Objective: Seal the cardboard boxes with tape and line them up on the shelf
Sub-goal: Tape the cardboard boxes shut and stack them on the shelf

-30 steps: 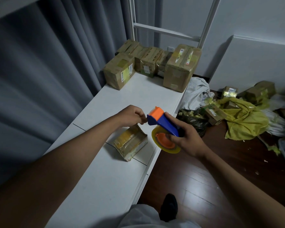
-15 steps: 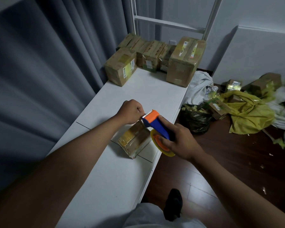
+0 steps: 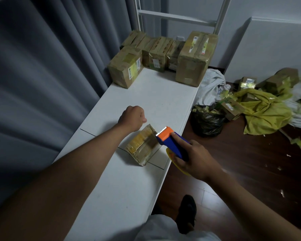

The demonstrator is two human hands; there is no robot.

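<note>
- The white shelf (image 3: pixel 146 101) runs away from us beneath both hands, with a grey curtain (image 3: pixel 42 75) along the side of our left hand.
- The sealed boxes (image 3: pixel 193 58) stand grouped at the far end of the shelf, well beyond both hands.
- A yellow bag (image 3: pixel 266 112) and a black bag (image 3: pixel 207 120) lie on the dark floor, out past our right hand, among more boxes.
- The small box (image 3: pixel 142 146) lies on the shelf between our hands, just below the left fist.
- Our right hand (image 3: pixel 196 160) grips the blue and orange tape dispenser (image 3: pixel 170 141), its toothed end at the box's top edge.
- Our left hand (image 3: pixel 132 117) is clenched in a fist just above the box's far end; we cannot tell whether it pinches tape.
</note>
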